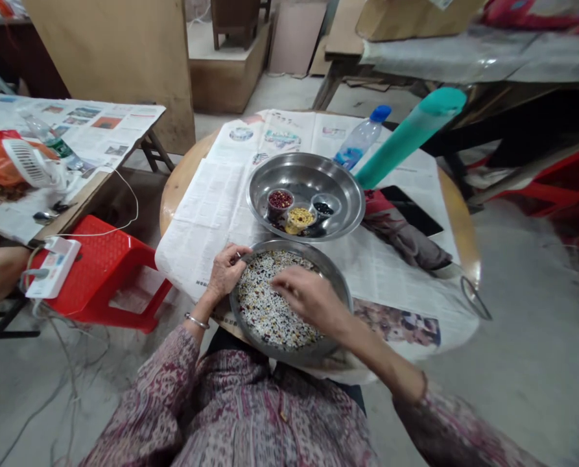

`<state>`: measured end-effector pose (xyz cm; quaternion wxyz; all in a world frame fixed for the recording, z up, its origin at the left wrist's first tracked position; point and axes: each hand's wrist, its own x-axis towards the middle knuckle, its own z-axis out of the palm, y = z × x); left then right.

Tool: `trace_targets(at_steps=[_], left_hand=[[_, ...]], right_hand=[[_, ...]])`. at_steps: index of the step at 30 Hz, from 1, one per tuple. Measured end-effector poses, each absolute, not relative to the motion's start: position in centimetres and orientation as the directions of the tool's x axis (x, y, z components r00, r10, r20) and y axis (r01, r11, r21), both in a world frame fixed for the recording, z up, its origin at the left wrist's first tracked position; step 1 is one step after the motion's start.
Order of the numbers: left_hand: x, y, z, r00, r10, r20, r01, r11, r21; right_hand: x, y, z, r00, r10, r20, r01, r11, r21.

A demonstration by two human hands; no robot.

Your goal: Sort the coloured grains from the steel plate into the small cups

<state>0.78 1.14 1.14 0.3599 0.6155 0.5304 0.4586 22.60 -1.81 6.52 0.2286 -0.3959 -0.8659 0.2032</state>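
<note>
A steel basin (pixel 346 305) close to my lap is filled with mixed grains and beans (pixel 274 305), mostly white with black, yellow and red ones among them. My left hand (pixel 227 269) is closed on its left rim, thumb and fingers curled at the edge. Over the middle of the grains hovers my right hand (pixel 311 298), slightly blurred, its fingers drawn together; whatever they pinch is too small to see. Behind stands a second steel basin (pixel 335 170) holding clear cups of red beans (pixel 280 198), yellow beans (pixel 301 216) and black beans (pixel 323 207).
Newspaper (pixel 211 214) covers the round table (pixel 464 237). A plastic bottle (pixel 360 143), a green cylinder (pixel 410 136), a dark flat tablet-like object (pixel 412 209) and a folded umbrella (pixel 406 240) lie beyond and right. At left, a red stool (pixel 105 275) carries a power strip (pixel 54 267) with trailing cables.
</note>
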Motion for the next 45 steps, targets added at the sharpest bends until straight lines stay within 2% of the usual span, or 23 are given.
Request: trace_targets(at_steps=[3,5,8,13,16,18,21,24,27,29,34,37,40,45], left_hand=[[0.9,1.2,1.2,0.01,0.983,0.181,0.326,-0.174,0.929],[0.9,1.3,1.2,0.007,0.983,0.182,0.321,-0.175,0.931],[0.9,1.4,1.1,0.001,0.983,0.184,0.312,-0.175,0.934],[0.9,1.5,1.0,-0.009,0.984,0.178,0.293,-0.167,0.941],[0.9,1.5,1.0,-0.011,0.984,0.178,0.293,-0.167,0.941],[0.8,1.5,1.0,-0.008,0.985,0.175,0.301,-0.165,0.939],[0.8,1.5,1.2,-0.005,0.985,0.171,0.303,-0.161,0.939],[0.8,1.5,1.2,-0.015,0.986,0.168,0.295,-0.157,0.942],[0.8,1.5,1.1,-0.01,0.983,0.185,0.289,-0.175,0.941],[0.7,1.5,1.0,-0.004,0.982,0.186,0.28,-0.178,0.943],[0.5,1.7,0.6,-0.014,0.98,0.2,0.265,-0.189,0.945],[0.4,1.6,0.6,-0.018,0.979,0.203,0.259,-0.191,0.947],[0.4,1.5,0.6,-0.013,0.982,0.19,0.256,-0.181,0.95],[0.4,1.3,0.8,-0.017,0.981,0.195,0.266,-0.183,0.946]], right_hand=[[21.2,-6.4,4.3,-0.76,0.637,0.128,0.52,0.714,-0.469],[20.7,-7.4,3.3,-0.79,0.608,0.085,0.531,0.746,-0.402],[21.4,-5.8,2.7,-0.72,0.69,0.075,0.639,0.701,-0.315],[24.0,-1.2,3.0,-0.409,0.895,0.177,0.862,0.442,-0.246],[23.5,-0.2,3.0,-0.307,0.93,0.204,0.894,0.355,-0.273],[22.1,-0.4,3.0,-0.335,0.921,0.199,0.874,0.382,-0.299],[19.7,-2.0,3.4,-0.49,0.852,0.184,0.788,0.523,-0.325],[18.8,-4.1,3.6,-0.664,0.734,0.141,0.668,0.667,-0.329],[20.2,-5.5,3.1,-0.749,0.655,0.104,0.602,0.737,-0.309],[22.2,-5.5,2.6,-0.71,0.693,0.127,0.64,0.71,-0.294],[25.9,-3.3,2.1,-0.425,0.87,0.249,0.818,0.487,-0.306],[25.1,-2.9,2.2,-0.326,0.914,0.241,0.881,0.386,-0.275],[23.0,-4.1,2.2,-0.377,0.905,0.199,0.863,0.421,-0.28],[22.0,-7.2,2.4,-0.623,0.773,0.124,0.699,0.62,-0.356]])
